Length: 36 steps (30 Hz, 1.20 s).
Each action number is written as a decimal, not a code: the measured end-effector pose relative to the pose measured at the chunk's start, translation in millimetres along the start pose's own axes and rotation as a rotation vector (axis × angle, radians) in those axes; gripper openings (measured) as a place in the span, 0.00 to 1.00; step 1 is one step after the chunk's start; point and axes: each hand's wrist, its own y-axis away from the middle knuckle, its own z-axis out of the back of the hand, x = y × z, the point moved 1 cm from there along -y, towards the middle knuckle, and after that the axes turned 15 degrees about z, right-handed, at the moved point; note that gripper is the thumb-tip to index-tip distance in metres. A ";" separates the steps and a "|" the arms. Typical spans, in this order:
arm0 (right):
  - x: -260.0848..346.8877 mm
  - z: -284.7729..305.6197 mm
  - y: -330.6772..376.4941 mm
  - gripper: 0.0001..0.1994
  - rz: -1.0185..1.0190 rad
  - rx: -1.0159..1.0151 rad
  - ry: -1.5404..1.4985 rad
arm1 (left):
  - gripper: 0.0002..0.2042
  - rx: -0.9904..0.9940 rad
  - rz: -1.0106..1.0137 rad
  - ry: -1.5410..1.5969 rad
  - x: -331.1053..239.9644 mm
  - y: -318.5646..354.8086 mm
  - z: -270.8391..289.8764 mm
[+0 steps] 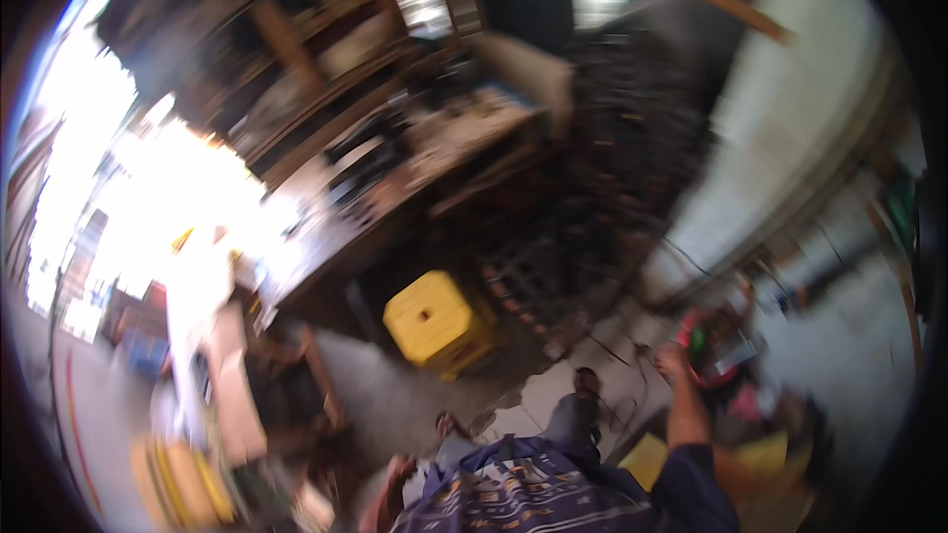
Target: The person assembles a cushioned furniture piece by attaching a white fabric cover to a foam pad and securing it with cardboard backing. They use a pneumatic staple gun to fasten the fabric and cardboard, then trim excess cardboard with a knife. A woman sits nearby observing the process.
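One yellow stool (410,324): landmark; its top is octagonal with a small dark central spot, and it stands just beside the workbench (420,173).
Right hand (673,363): right of the stool, arm extended, at the near left edge of the red container; blur hides the fingers, so whether it grasps the edge or only touches it cannot be told.
Red container (720,377): on the floor, well to the right of the stool; a green item (697,341) shows inside its outline.
Left hand (400,466): on the wearer's side of the stool, low beside the body; whether it is clenched or free cannot be told.
Feet (587,382): one right of the stool, one between the stool and the wearer.
Yellow stack (183,482): well to the left of the stool, nearer the wearer.
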 end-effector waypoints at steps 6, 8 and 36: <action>-69.5 94.9 -154.3 0.12 0.200 -0.033 0.827 | 0.21 -0.080 -0.065 0.040 -157.9 132.7 -116.4; -77.3 100.8 -173.9 0.12 0.391 0.025 1.019 | 0.19 0.054 -0.263 -0.081 -184.1 167.0 -122.7; 148.8 182.8 -122.2 0.19 0.232 0.606 1.411 | 0.20 -0.038 0.027 0.225 -229.3 185.3 -139.6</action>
